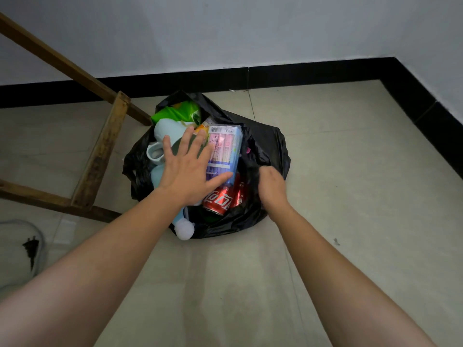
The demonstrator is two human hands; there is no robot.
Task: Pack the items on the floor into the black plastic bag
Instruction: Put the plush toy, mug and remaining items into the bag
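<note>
The black plastic bag [268,146] sits open on the tiled floor near the wall. Inside it lie a clear pack of pink and blue items [225,151], two red cola cans [220,199], a green packet [175,112], a pale blue mug [156,152] and a light blue soft toy [184,227] that sticks out over the near rim. My left hand [188,169] lies flat with fingers spread on the contents, its thumb on the clear pack. My right hand [269,186] grips the bag's right rim.
A wooden frame [100,151] of a stool or ladder stands just left of the bag, almost touching it. A pale object with a dark patch [22,251] lies at the far left. The black skirting [300,76] and white wall run behind and to the right.
</note>
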